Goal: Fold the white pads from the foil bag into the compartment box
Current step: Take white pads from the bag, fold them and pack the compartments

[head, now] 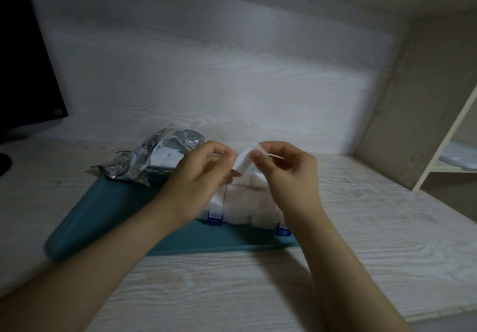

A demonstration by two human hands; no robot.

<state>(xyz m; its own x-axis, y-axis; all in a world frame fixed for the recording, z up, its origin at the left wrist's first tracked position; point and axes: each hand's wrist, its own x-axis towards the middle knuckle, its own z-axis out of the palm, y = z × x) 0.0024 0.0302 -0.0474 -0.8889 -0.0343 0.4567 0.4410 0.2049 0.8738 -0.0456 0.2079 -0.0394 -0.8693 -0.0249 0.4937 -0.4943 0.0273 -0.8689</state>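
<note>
Where the hands meet: a white pad (242, 160) is held up at mid-frame, just above the box (258, 218).
Left hand (204, 176): fingers curled, pinching the pad's left edge.
Right hand (287, 174): fingers curled, pinching its right edge.
Box: on a teal mat (108, 212), packed with white pads; both hands hide its ends.
Foil bag (154, 161): crumpled, open, left of the box, partly behind the left hand.
Monitor (23, 60): dark, upper left.
Shelf (449, 167): right edge.

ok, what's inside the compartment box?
In the compartment box, folded white pads fill the visible cells; left hand and right hand, pinching another pad, hide its ends and rear.
</note>
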